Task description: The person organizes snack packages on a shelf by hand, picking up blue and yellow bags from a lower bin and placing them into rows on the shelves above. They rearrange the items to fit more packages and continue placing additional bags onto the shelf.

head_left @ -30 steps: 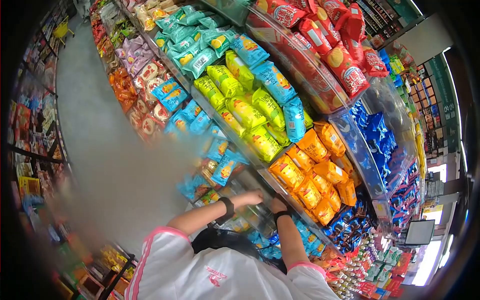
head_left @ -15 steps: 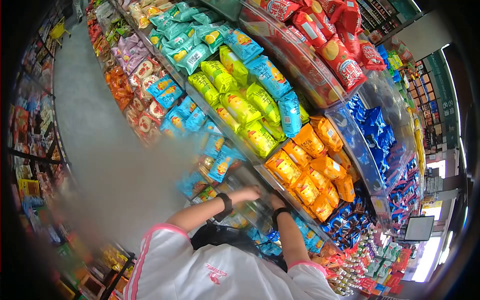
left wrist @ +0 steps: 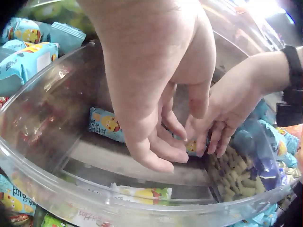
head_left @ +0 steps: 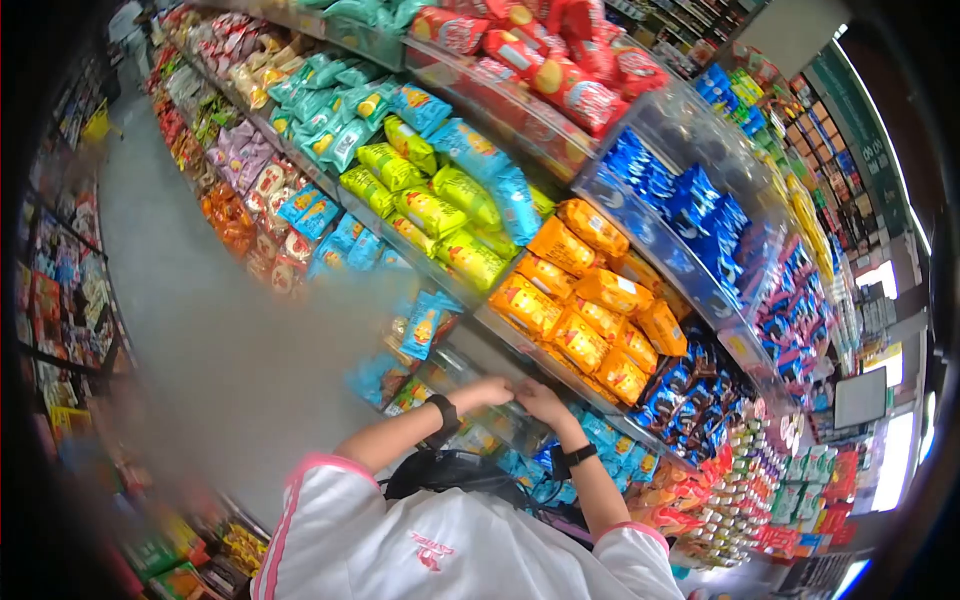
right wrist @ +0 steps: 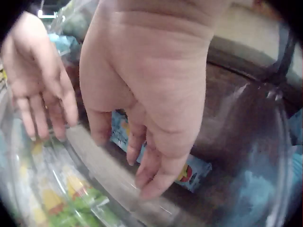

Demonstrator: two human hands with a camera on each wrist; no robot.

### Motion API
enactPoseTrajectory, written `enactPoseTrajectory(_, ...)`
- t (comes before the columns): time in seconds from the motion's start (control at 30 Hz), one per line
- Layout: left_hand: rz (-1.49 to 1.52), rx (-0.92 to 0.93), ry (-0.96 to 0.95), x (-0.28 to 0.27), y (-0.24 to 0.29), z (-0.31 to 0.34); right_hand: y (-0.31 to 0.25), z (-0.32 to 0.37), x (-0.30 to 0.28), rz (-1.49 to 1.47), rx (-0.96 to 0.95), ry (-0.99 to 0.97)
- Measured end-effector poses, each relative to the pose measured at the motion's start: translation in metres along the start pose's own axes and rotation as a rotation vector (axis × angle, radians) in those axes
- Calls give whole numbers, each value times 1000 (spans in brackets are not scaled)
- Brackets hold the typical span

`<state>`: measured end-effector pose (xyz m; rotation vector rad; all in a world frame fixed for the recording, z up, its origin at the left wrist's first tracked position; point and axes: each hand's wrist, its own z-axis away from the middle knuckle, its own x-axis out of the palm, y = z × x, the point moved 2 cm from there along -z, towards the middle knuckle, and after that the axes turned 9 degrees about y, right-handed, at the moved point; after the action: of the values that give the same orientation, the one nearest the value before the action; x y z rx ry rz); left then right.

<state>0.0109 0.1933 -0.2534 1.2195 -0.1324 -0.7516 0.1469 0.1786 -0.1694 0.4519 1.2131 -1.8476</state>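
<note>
Both hands reach down into a clear plastic bin (left wrist: 71,189) on the shelf. My left hand (left wrist: 156,80) hangs over it with loosely bent fingers and nothing between them. A blue snack packet with a yellow cartoon figure (left wrist: 105,124) lies on the bin's floor behind that hand. Close beside, my right hand (right wrist: 147,85) points downward, its fingers relaxed and spread over a blue packet (right wrist: 196,174) that they partly hide. In the head view, the left hand (head_left: 487,391) and right hand (head_left: 541,402) sit nearly together below the orange packets (head_left: 580,338).
Yellow-green packets (head_left: 430,212) and red bags (head_left: 580,92) fill the tiers above. Blue packets (left wrist: 26,61) lie outside the bin. Small pale wrapped pieces (left wrist: 234,175) show at its right end. A grey aisle floor (head_left: 150,220) runs along the left.
The head view has shifted, so the shelves appear further left and up. My right hand has come closer to the left one, and more of it shows above the bin.
</note>
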Motion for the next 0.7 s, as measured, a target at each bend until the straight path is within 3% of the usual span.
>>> enactPoseTrajectory(0.07, 6, -5, -38, 9, 12, 5, 1, 30, -3, -363, 102, -55)
enactPoseTrajectory(0.1, 20, -12, -55, 14, 19, 7, -1, 44, -11, -304, 97, -107)
enactPoseTrajectory(0.2, -70, 34, -148, 29, 50, 14, 7, 93, -22, -325, -30, 97)
enactPoseTrajectory(0.37, -73, 205, -135, 76, 77, 13, 46, 152, -34, -399, 45, 308)
enactPoseTrajectory(0.47, -14, 219, -124, 99, 90, 11, 85, 171, -39, -528, 116, 473)
enactPoseTrajectory(0.57, -63, 195, -47, 98, 136, 31, 122, 177, -41, -731, 216, 683)
enactPoseTrajectory(0.67, -289, 737, 357, 113, 148, 35, 140, 178, -48, -870, 261, 789)
enactPoseTrajectory(0.7, -280, 738, 332, 116, 154, 35, 141, 176, -51, -914, 280, 807)
